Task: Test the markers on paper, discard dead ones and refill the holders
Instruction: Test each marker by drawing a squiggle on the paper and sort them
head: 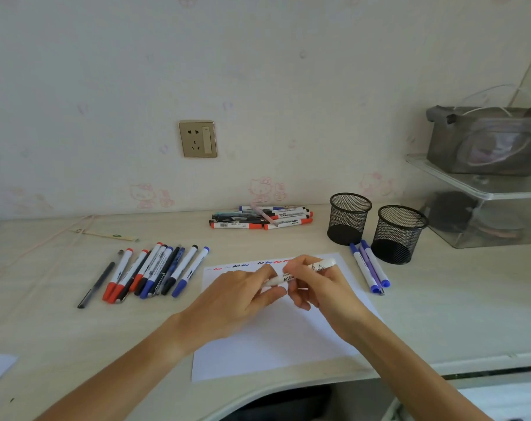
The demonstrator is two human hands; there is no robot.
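A white marker (pixel 322 264) is held over the white sheet of paper (pixel 276 338), which carries a row of red and blue squiggles along its far edge. My left hand (pixel 243 296) pinches the marker's left end. My right hand (pixel 315 287) grips its barrel in the middle. Several markers and pens (pixel 154 270) lie fanned out to the left of the paper. Another pile of markers (pixel 261 218) lies at the back by the wall. Three blue and purple markers (pixel 369 270) lie right of the paper. Two black mesh holders (pixel 349 218) (pixel 399 235) stand empty at the right.
A clear acrylic shelf (pixel 486 189) with a grey pouch (pixel 486 141) on top stands at the far right. A wall socket (pixel 198 138) sits above the desk. A wrapped pair of chopsticks (pixel 106 234) lies at the back left. The desk's curved front edge (pixel 288 387) runs below the paper.
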